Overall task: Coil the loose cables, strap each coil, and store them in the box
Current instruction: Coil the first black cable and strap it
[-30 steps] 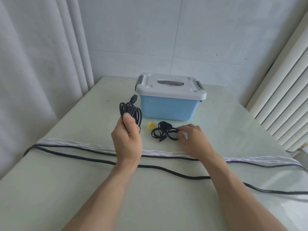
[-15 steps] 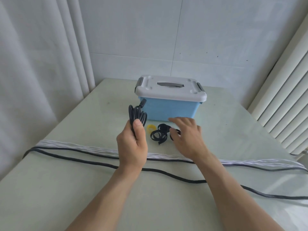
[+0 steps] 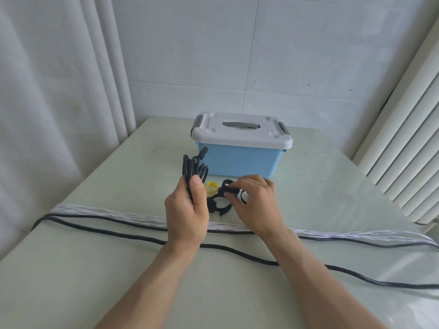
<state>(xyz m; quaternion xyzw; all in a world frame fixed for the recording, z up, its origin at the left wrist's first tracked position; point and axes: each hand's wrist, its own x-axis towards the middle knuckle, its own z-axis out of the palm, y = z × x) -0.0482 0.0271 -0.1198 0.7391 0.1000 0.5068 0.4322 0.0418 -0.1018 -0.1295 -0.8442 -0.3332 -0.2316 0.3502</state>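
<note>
My left hand (image 3: 187, 210) grips a coiled black cable (image 3: 194, 167), held upright above the table with its plug end pointing up. My right hand (image 3: 255, 204) pinches one black strap from a small pile of black straps (image 3: 219, 201) lying on the table just right of the left hand. A yellow strap roll (image 3: 212, 186) sits beside the pile. The blue box (image 3: 235, 160) with a closed grey lid stands behind them. A long loose black cable (image 3: 237, 254) and a white cable (image 3: 332, 234) stretch across the table in front.
A thinner black cable (image 3: 107, 218) runs along the white one. White curtains hang at the left, a white radiator (image 3: 403, 150) stands at the right, and a tiled wall is behind the pale green table (image 3: 332, 186).
My right hand has dropped back onto the strap pile and now pinches a strap. The left hand with the coil has barely shifted.
</note>
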